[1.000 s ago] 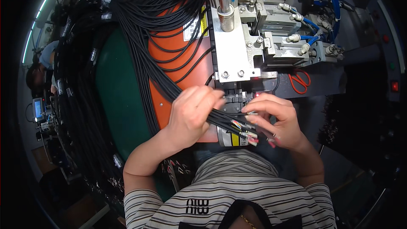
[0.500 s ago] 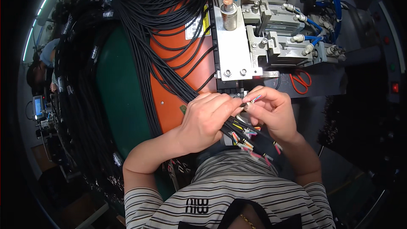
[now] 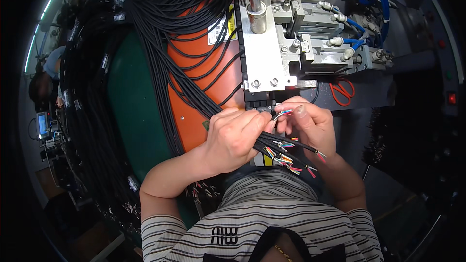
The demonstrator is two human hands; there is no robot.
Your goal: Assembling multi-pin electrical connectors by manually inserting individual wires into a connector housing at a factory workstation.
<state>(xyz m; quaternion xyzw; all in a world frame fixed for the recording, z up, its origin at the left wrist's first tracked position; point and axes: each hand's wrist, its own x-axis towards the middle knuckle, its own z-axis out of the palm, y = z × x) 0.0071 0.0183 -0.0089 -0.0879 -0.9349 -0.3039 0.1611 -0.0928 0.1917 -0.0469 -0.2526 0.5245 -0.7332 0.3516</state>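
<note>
My left hand (image 3: 234, 138) is closed around a bundle of black cables (image 3: 206, 105), whose cut ends fan out below its fingers. From these ends stick short bare-tipped wires (image 3: 286, 161) in red, yellow, white and blue. One cable end, with its coloured wires (image 3: 285, 113) spread, points out between my two hands. My right hand (image 3: 313, 126) has its thumb and index finger at these wires, the thumb lying over their tips. Its other fingers are curled beneath, partly hidden. Just beyond my fingertips is the black block at the foot of a metal fixture (image 3: 267, 63).
Pneumatic cylinders (image 3: 323, 60) with blue air hoses (image 3: 383, 7) stand at the far right. Red-handled scissors (image 3: 342, 92) lie beside them. Cables cross an orange panel (image 3: 194, 123) next to a green surface (image 3: 133, 97). Thick cable bundles (image 3: 87, 131) hang at left; another person (image 3: 52, 65) is beyond.
My right thumb has lifted from its pinch and shifted over the wire tips, and the coloured wires now show more spread. The loose cable ends have swung slightly upward. My left hand keeps its grip.
</note>
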